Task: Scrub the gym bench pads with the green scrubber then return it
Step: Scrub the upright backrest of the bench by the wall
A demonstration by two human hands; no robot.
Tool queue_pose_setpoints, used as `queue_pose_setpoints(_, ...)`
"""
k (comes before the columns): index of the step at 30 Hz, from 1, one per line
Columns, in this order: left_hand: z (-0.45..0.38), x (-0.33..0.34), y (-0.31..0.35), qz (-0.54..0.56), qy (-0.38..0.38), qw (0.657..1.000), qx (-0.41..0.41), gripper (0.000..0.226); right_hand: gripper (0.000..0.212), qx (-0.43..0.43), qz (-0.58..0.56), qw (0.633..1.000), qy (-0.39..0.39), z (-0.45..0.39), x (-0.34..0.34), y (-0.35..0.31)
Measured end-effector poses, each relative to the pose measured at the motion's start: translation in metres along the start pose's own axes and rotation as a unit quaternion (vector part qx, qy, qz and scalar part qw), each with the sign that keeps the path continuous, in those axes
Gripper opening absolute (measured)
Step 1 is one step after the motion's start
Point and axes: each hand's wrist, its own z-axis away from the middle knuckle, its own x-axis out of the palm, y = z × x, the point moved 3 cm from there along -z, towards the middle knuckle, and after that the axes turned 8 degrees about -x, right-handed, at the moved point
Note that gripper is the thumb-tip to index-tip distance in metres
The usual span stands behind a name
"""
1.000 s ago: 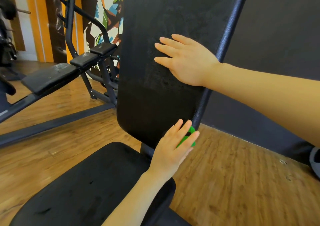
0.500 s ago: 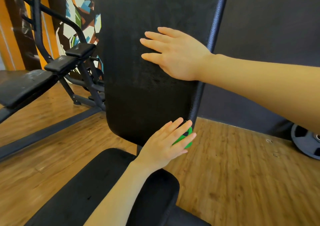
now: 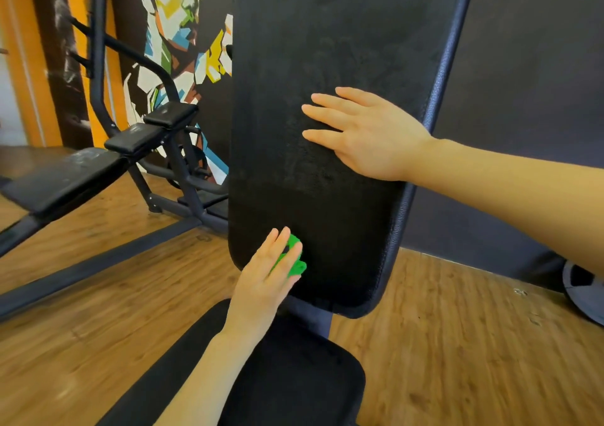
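Note:
The upright black back pad (image 3: 327, 33) of the gym bench fills the middle of the view, with the black seat pad (image 3: 294, 376) below it. My left hand (image 3: 261, 281) presses the green scrubber (image 3: 295, 262) against the pad's lower left part with straight fingers. Most of the scrubber is hidden under the fingers. Higher up, my right hand (image 3: 369, 134) lies flat on the back pad near its right edge, fingers spread and pointing left.
A second black bench (image 3: 62, 177) with its steel frame stands at the left on the wooden floor (image 3: 457, 344). A dark weight plate (image 3: 585, 291) leans at the right edge against the dark wall. A painted mural covers the wall behind.
My left hand has slid the scrubber leftward along the bottom of the back pad, from its right corner toward the left. My right hand stays flat on the pad.

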Motion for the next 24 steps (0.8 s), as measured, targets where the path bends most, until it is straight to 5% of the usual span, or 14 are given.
queue_pose_setpoints(3, -0.015, -0.029, -0.012, 0.117, 0.086, 0.978, -0.150, 0.060, 0.044, 0.000, 0.000, 1.000, 0.005, 0.000, -0.002, -0.001)
queue_pose_setpoints(8, -0.051, -0.068, -0.018, 0.207, 0.119, 0.941, -0.240, 0.048, 0.047, 0.001, -0.004, 1.000, -0.004, -0.001, -0.004, -0.003)
queue_pose_setpoints(24, -0.172, -0.132, -0.022, 0.177, 0.040, 0.973, -0.139, 0.052, 0.048, 0.059, -0.059, 0.996, 0.031, -0.003, -0.011, -0.003)
